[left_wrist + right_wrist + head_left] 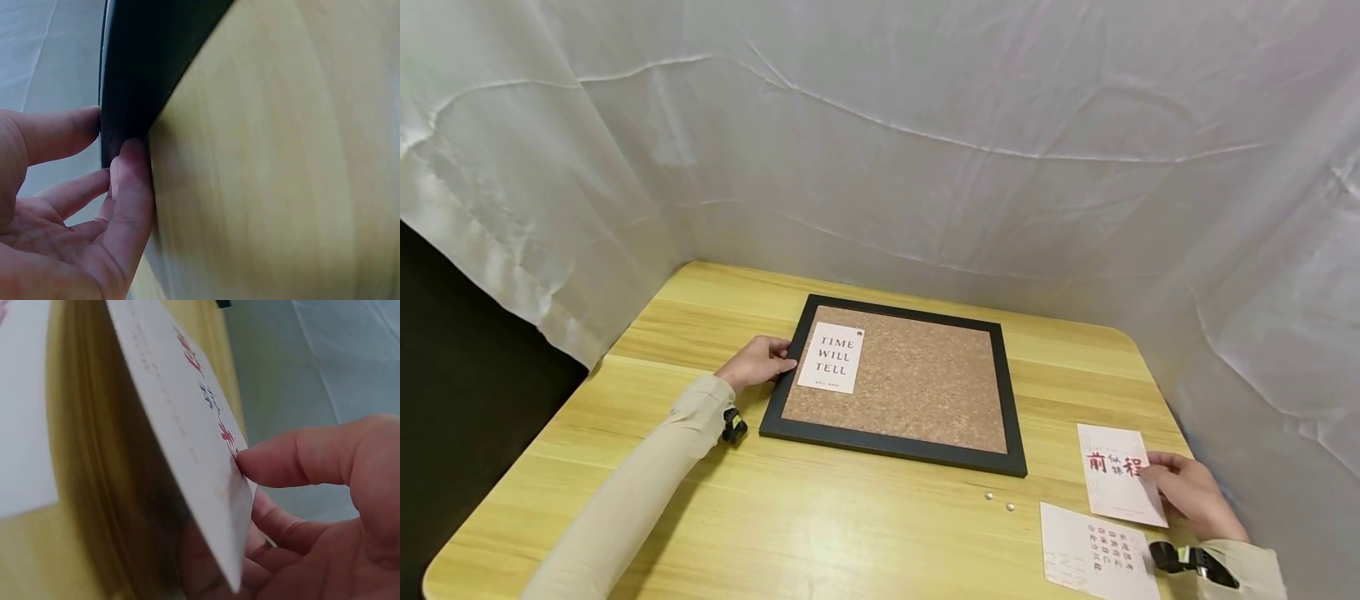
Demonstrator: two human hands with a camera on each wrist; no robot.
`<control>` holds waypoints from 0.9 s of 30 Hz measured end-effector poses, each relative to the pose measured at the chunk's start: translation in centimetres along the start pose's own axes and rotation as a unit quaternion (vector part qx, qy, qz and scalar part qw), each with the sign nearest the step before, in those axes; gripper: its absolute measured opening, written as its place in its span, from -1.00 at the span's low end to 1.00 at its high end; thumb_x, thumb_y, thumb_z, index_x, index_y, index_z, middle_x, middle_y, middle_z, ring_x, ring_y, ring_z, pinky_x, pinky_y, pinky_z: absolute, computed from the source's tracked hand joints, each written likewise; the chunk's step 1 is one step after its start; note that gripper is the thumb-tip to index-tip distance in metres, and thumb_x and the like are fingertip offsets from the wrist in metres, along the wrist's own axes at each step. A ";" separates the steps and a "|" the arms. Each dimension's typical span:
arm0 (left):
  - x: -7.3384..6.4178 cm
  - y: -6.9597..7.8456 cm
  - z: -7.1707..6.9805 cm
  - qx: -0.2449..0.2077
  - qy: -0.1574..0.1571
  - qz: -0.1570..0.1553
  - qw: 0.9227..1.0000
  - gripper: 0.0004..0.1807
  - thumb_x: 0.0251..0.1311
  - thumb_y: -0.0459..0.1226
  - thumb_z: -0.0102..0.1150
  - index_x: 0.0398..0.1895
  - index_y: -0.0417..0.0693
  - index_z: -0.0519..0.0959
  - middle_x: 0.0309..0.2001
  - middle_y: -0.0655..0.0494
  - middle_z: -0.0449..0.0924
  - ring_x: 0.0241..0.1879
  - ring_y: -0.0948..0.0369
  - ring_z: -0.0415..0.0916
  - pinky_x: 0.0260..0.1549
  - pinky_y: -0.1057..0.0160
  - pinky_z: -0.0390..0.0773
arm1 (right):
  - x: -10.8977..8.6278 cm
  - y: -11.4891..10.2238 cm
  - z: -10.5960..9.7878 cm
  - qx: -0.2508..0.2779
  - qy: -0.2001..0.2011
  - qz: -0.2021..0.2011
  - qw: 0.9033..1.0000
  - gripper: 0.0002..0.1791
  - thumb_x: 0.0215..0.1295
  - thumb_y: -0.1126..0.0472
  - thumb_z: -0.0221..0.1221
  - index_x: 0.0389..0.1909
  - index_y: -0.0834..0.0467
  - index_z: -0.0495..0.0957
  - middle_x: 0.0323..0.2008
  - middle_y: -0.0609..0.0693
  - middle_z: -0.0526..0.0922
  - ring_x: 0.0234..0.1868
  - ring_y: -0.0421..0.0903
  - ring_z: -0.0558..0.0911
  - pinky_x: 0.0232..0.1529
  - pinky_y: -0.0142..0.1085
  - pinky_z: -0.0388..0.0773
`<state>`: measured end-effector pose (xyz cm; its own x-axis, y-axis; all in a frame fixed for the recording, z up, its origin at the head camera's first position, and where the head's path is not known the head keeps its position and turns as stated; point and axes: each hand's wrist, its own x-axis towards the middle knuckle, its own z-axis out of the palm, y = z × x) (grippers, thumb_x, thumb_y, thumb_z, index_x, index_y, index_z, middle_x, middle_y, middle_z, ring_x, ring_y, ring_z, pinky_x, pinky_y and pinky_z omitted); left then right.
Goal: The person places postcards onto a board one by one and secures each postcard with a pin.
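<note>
Fingers of my right hand [1197, 496] pinch a card with red characters [1112, 492] at the right side of the scene: my thumb lies on its printed face and the other fingers are behind it. I have it tilted, with a shaded gap under one edge where it stands off the table [760, 525]; I cannot tell whether any other edge touches the wood. On the near side of it lies a second card [1067, 542], with columns of dark writing and large pale letters, its near end cut off by the edge of my view.

With my left hand [756, 362] I grasp the left side of the black frame [895, 448], thumb against one face, a fingertip at the side nearer the wood. The frame surrounds a cork panel [932, 375] in the middle of the table, toward the far side. At the panel's left end is a card reading TIME WILL TELL [830, 358], with a small dark round dot [860, 332] in its far right corner. Two small silvery pieces [988, 496] lie side by side, slightly apart, on the near side of the frame's near right corner. Pale cloth [925, 183] hangs beyond the table's far edge.
</note>
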<state>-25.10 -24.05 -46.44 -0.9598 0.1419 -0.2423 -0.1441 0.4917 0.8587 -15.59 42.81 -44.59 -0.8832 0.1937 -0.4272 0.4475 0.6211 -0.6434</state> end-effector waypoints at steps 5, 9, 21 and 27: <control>-0.1 -0.1 0.0 0.002 -0.001 0.000 1.000 -0.37 0.49 -0.32 0.11 0.51 -0.47 0.24 0.16 -0.28 0.45 0.05 0.07 0.50 -0.11 0.26 0.67 | -0.6 -0.1 0.0 0.045 -0.021 -0.012 0.999 -0.23 0.50 0.16 0.11 0.50 0.51 0.04 -0.22 -0.19 0.67 -0.29 -0.28 0.62 -0.26 -0.27 0.67; 0.0 -0.1 0.0 0.003 0.000 -0.003 1.000 -0.37 0.49 -0.31 0.11 0.51 -0.45 0.24 0.16 -0.27 0.46 0.04 0.08 0.50 -0.12 0.29 0.66 | -0.7 0.0 -0.1 0.057 -0.024 -0.017 0.998 -0.21 0.51 0.13 0.13 0.52 0.48 0.03 -0.27 -0.32 0.64 -0.30 -0.33 0.62 -0.27 -0.33 0.65; 0.0 0.0 0.0 0.000 0.000 -0.002 1.000 -0.37 0.49 -0.32 0.11 0.51 -0.45 0.25 0.16 -0.27 0.46 0.03 0.09 0.52 -0.12 0.29 0.67 | -0.9 0.0 -0.1 0.116 -0.062 -0.028 0.991 -0.15 0.55 0.01 0.15 0.53 0.40 -0.05 -0.28 -0.41 0.66 -0.24 -0.35 0.70 -0.20 -0.33 0.72; 0.0 -0.1 0.0 0.001 -0.001 -0.003 1.000 -0.37 0.48 -0.32 0.12 0.50 -0.46 0.25 0.18 -0.29 0.46 0.04 0.07 0.53 -0.12 0.28 0.68 | -1.1 -0.4 0.2 0.145 -0.067 -0.042 0.986 -0.23 0.56 0.04 0.15 0.50 0.35 0.01 -0.29 -0.45 0.67 -0.33 -0.37 0.66 -0.27 -0.36 0.69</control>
<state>-25.12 -24.12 -46.49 -0.9587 0.1406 -0.2473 -0.1485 0.4942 0.8565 -14.75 42.16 -43.95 -0.9011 0.0370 -0.4320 0.4120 0.3834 -0.8266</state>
